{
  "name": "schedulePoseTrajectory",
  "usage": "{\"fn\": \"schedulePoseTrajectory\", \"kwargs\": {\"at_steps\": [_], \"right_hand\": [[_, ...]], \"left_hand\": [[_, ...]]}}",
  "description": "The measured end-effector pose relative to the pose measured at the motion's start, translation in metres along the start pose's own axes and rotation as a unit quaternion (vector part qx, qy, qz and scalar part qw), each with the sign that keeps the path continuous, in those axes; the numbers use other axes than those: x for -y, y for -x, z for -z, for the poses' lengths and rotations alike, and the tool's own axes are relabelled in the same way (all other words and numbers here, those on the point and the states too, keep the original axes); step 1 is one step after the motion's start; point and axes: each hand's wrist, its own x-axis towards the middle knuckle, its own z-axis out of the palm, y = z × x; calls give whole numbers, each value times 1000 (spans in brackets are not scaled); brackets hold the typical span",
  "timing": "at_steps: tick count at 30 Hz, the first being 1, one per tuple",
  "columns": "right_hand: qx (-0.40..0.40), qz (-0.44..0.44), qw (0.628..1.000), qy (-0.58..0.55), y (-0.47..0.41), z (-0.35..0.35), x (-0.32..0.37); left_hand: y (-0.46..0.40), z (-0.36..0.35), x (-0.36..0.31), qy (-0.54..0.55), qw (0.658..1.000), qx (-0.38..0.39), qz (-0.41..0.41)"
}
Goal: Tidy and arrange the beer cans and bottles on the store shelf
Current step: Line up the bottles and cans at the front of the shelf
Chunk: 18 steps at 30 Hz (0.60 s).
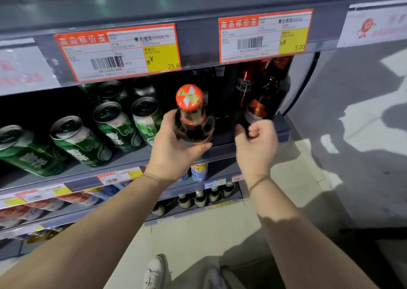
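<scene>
My left hand (174, 147) grips a dark brown beer bottle (193, 123) with an orange foil cap, held in front of the middle shelf (132, 163). At the shelf's right end stands a second dark bottle (268, 90) with a red label, tilted. My right hand (256, 145) is curled around its base, the fingers closed on the lower part. A red can or bottle (244, 84) stands just left of it. Several green beer cans (114, 125) stand in rows on the left part of the shelf.
Orange-framed price tags (119, 51) hang on the shelf edge above. Lower shelves hold small dark bottles (200, 198), a blue-and-white can (199, 171) and red packs (33, 209). The shelf ends at the right by a tiled floor (308, 178). White shoes (156, 271) are below.
</scene>
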Motion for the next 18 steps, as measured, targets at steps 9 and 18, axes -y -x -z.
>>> {"fn": "schedulePoseTrajectory", "kwargs": {"at_steps": [9,18], "right_hand": [[25,-41,994,99,-55,23,-19],[207,-23,973,96,-66,3,-10]], "left_hand": [[-35,-16,0,-24,996,-13,85],[-33,-25,2,-62,990,-22,126]]}}
